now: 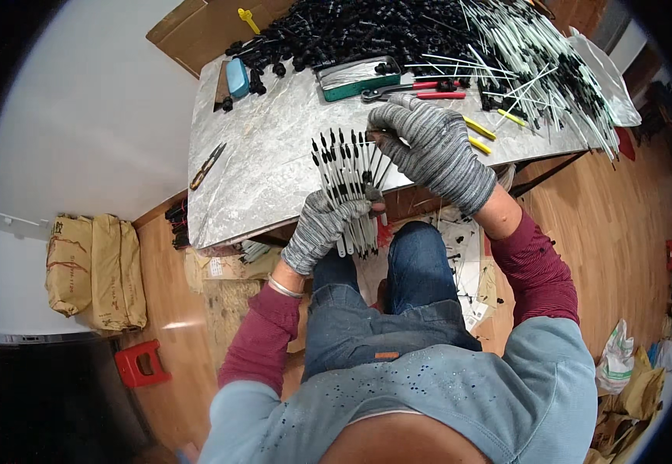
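Note:
A fan of thin white rods with black tips stands upright over my lap at the table's near edge. My left hand, in a grey knit glove with bare fingertips, is closed around the lower part of the bundle. To the upper right, my right hand, in a matching glove, has its fingertips pinched together beside the black tips. A thin pale line runs from those fingertips across the rods; what they pinch is too small to make out.
On the marbled table lie a heap of black parts, a pile of white rods, a green tray, red-handled pliers, a yellow-handled tool, a small pointed tool and a blue box. A red stool stands left.

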Tool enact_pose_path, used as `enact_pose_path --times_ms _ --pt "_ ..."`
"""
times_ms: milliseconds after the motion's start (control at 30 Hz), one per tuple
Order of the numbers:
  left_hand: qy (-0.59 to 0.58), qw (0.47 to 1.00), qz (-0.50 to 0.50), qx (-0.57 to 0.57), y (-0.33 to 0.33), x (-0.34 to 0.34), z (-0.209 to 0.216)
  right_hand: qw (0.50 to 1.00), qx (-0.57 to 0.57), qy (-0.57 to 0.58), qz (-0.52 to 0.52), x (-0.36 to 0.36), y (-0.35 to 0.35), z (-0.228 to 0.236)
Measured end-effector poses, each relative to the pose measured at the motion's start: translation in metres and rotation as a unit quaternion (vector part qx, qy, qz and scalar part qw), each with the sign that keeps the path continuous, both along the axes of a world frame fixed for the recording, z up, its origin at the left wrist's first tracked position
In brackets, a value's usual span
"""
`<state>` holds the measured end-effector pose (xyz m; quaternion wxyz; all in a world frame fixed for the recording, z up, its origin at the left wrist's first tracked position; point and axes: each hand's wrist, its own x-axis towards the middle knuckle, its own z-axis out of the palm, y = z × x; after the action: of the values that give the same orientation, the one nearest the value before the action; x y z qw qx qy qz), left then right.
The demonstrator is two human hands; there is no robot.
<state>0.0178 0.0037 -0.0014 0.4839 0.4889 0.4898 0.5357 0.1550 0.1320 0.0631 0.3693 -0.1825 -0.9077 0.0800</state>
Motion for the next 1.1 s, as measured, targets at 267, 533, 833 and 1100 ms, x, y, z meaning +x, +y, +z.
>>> enact_pose_path --times_ms 267,533,833,1100 --pt "0.008 1.0 -0.012 0.013 0.003 -0.004 -0.008 0.994 -0.086 0.04 0.056 0.007 0.007 -0.003" --pt "-0.009 1.0 0.013 0.008 0.0 0.0 -0.002 0.987 -0.137 0.048 0.076 0.005 0.008 -0.004" --pt "0.002 0.999 0.046 0.013 0.003 -0.003 -0.004 0.984 -0.148 0.062 0.079 0.003 0.007 -0.007" --pt "-0.026 0.998 0.047 0.014 0.004 -0.004 -0.008 0.99 -0.103 0.03 0.09 0.002 0.013 -0.001"
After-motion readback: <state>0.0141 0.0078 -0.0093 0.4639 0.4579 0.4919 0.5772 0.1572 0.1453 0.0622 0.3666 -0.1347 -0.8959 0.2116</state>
